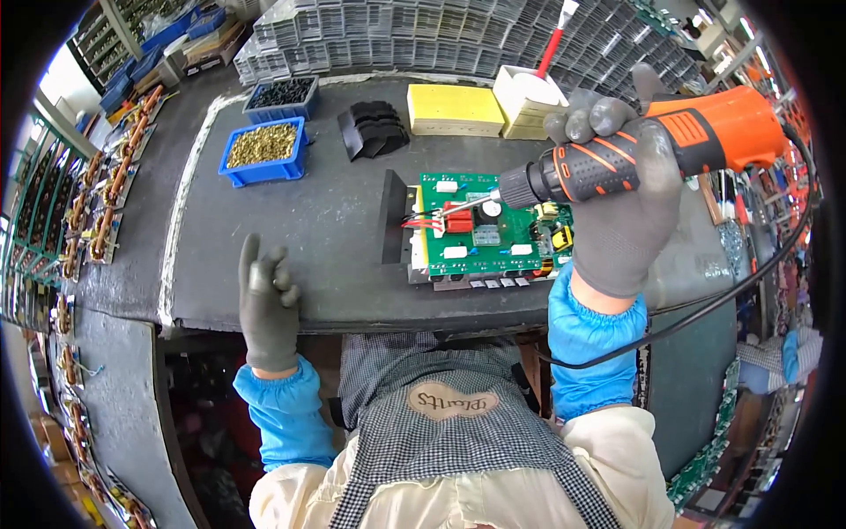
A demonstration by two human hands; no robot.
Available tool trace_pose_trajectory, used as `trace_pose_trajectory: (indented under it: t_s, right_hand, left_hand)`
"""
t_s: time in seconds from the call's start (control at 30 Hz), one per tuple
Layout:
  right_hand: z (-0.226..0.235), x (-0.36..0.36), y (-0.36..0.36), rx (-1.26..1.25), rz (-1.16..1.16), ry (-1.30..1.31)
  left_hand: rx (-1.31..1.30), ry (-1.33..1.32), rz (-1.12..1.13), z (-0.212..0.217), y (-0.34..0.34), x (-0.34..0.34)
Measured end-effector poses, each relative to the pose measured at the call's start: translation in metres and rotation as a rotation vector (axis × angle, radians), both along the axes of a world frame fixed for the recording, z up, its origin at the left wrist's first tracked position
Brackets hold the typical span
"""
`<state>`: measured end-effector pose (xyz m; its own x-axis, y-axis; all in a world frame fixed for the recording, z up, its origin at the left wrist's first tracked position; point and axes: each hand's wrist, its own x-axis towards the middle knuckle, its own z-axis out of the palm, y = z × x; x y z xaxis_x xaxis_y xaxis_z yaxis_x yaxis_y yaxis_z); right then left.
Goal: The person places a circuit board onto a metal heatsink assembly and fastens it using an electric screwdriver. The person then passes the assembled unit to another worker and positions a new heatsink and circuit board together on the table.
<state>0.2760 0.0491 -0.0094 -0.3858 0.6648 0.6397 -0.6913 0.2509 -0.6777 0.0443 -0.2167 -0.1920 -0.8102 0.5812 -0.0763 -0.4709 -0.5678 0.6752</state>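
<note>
While the right hand (624, 216) grips an orange-and-black power driver (608, 166) at the right of the frame, the left hand (270, 304) holds nothing, its index finger stretched and the others half curled over the near edge of the bench (282, 229). From where I stand, the driver's long bit (464, 207) points left, its tip by the red block (457, 221) on the green circuit board (513, 227), mid-frame; I can't tell whether it touches. Red and black wires (421, 224) lie close by, so a sideways slip might nick them. Neither hand seems to steady the board, so it could twist under a turning bit. The black cable (604, 360) crosses the blue right sleeve (586, 309); a snag there might jerk the tool. Farther out, upper left, a blue tray (275, 171) of brass-coloured bits sits well apart, probably safe.
</note>
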Motion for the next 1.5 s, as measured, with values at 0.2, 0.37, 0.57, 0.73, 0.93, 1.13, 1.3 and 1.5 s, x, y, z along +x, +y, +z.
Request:
trace_pose_trajectory:
  t_s: [0.2, 0.37, 0.57, 0.73, 0.93, 1.13, 1.3, 1.5]
  right_hand:
    - [0.009, -0.003, -0.014, 0.075, 0.033, 0.045]
    - [0.013, 0.005, -0.026, 0.025, 0.011, 0.028]
    - [0.007, 0.008, -0.035, 0.055, 0.041, -0.04]
    - [-0.007, 0.002, -0.035, 0.045, 0.177, -0.036]
    - [-0.017, 0.001, -0.035, 0.068, 0.111, -0.064]
    - [-0.022, -0.001, -0.038, 0.03, 0.071, -0.093]
    - [-0.024, -0.003, -0.034, 0.044, 0.052, -0.119]
    - [-0.006, -0.015, -0.036, 0.178, 0.168, -0.228]
  left_hand:
    - [-0.448, 0.931, -0.421, 0.046, 0.05, 0.006]
    - [-0.434, 1.373, -0.574, 0.057, 0.101, -0.012]
    - [-0.41, 1.351, -0.723, 0.056, 0.113, 0.006]
    - [-0.482, 1.5, -0.656, 0.058, 0.117, 0.012]
    - [-0.546, 1.672, -0.592, 0.061, 0.116, 0.011]
    - [-0.48, 1.699, -0.554, 0.06, 0.116, 0.01]
    - [-0.552, 1.721, -0.56, 0.065, 0.115, 0.012]
    - [-0.514, 1.704, -0.552, 0.063, 0.117, 0.011]
